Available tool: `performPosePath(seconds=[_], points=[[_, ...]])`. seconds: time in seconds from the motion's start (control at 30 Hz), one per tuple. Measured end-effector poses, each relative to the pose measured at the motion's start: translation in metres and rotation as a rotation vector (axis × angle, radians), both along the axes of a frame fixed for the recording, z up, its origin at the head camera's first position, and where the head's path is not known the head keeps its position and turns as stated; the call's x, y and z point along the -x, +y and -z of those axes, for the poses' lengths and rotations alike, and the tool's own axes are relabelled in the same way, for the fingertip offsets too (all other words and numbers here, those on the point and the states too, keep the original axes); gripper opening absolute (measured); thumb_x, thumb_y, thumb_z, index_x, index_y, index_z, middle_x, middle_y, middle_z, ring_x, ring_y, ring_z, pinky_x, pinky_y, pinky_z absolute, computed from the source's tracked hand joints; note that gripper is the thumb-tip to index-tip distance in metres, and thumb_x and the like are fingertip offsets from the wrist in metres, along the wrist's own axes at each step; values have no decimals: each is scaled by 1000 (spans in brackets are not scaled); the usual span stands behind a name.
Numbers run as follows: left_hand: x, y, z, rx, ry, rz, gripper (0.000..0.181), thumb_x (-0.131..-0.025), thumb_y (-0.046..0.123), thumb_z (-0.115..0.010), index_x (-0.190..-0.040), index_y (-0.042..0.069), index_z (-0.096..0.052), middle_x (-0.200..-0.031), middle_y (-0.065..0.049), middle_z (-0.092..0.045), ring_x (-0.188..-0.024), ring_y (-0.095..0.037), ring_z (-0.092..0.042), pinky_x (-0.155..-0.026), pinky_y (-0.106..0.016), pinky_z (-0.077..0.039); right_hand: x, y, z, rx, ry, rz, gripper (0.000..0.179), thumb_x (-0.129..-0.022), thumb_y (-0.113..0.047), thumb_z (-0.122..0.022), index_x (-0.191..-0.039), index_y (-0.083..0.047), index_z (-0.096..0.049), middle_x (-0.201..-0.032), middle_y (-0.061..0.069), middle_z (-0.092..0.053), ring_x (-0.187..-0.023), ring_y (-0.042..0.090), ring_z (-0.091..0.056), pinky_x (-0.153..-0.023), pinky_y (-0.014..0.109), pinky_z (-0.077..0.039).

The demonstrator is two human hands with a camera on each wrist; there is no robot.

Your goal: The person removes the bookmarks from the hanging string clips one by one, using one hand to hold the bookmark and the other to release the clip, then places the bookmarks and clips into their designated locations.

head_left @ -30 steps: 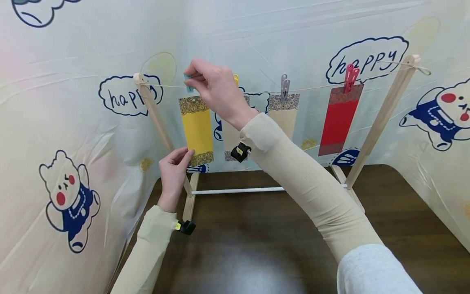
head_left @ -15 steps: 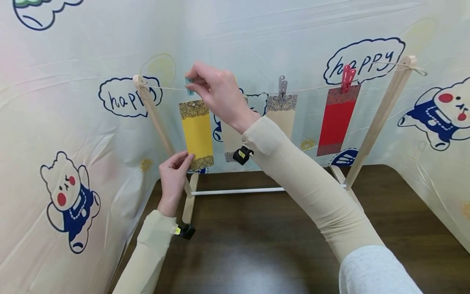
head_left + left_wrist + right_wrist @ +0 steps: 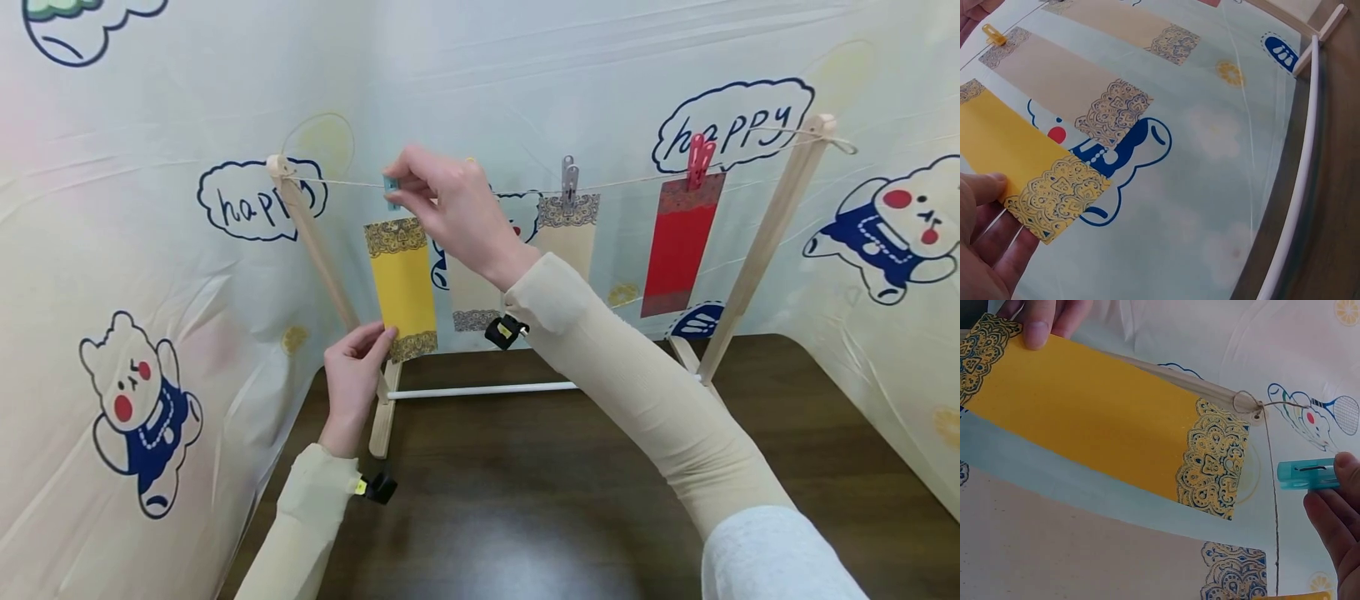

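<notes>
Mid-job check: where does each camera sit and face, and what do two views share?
Head: worn on the head, facing forward and down at the string; left hand, right hand and beige sleeves show.
Left wrist: on that wrist, facing the lower end of the yellow card; both hands show in part.
Right wrist: on that wrist, facing the teal clip and the card's upper end; both hands show in part.
Shared: both wrist views show the yellow card.

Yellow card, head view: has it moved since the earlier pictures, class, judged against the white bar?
Yes, downward in the picture: the yellow card now has its lower edge closer to the white bar.
</notes>
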State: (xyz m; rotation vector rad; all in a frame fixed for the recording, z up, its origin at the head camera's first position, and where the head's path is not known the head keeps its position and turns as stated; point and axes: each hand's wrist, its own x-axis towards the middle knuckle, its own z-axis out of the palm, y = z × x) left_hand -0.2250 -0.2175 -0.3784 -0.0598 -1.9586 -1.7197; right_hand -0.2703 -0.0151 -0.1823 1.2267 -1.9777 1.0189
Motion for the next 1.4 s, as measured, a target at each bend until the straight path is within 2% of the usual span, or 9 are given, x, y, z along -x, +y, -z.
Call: performPosePath(seconds=[0.37,0.63,0.9,1.27,1.4], points=[[-9,4,3,11,5,7,23,-95,12,-78,-108,-7,-77,-85,15,-76,-75,-4,-70,-69,-18,-58,-10,17,15,-5,2,5,17,-99,-7,-71,-112,2,-67,-105,9,-75,-96,17,-74,-92,20,-55],[-14,5,5,-6,5,19,23,-95,11,-78,-108,-7,-77,-83,19,-75,-77,-3,-71,-69,-19,-59,-16,30,26,14,32,16,17,-96,-6,-74,-110,2,-67,-105,11,-77,-96,20,-75,-91,21,-56],[-19,5,7,2,-16,5,23,-95,10,-77,-109,-9,-76,-82,21,-74,-74,-2,-70,-68,-18,-59,-24,40,33,24,22,-7,18,-94,-4,-76,-110,2,-68,-105,12,-77,-96,20,-76,-91,22,-57],[-28,5,14,6,-61,20,23,-95,10,-78,-109,-7,-76,-87,12,-76,-76,-3,-70,-70,-19,-60,-32,58,50,-11,23,23,23,-94,-5,-77,-114,2,-70,-108,11,-76,-97,20,-76,-91,26,-58],[-31,5,17,21,-66,33,22,-94,9,-78,-108,-8,-76,-85,14,-75,-74,-4,-70,-70,-19,-60,-31,64,58,-13,24,27,23,-94,-4,-76,-115,2,-69,-108,12,-76,-95,21,-76,-90,28,-59]])
